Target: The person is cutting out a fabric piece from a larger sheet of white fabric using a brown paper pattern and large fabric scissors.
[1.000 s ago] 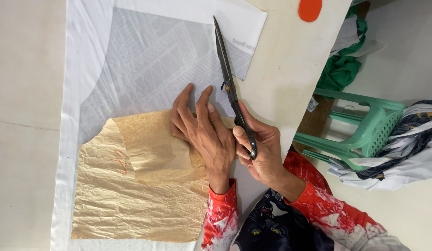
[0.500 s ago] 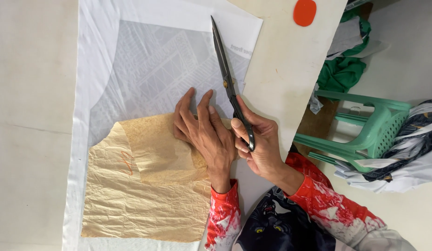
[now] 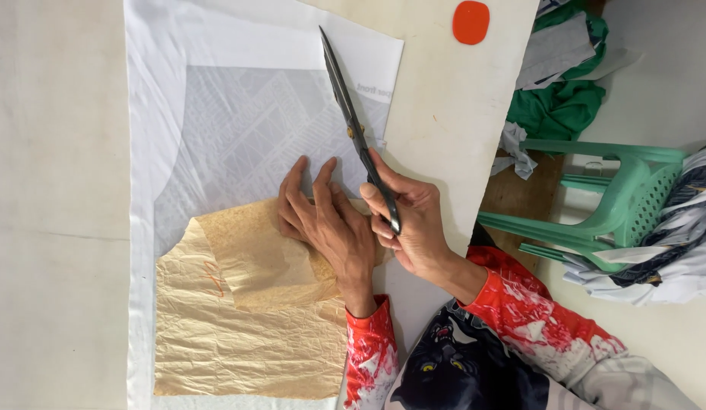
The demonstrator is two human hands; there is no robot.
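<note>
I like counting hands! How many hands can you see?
2. The left hand lies flat on the tan paper pattern. The right hand holds the scissors beside it.

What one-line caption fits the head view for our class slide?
Left hand presses a tan paper pattern on white fabric while the right hand holds long scissors.

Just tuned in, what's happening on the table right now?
A person is cutting fabric. The left hand presses flat on a crinkled tan paper pattern laid over white and grey fabric. The right hand grips long dark scissors, blades pointing away along the fabric's right edge. An orange chalk piece lies on the table.
</note>
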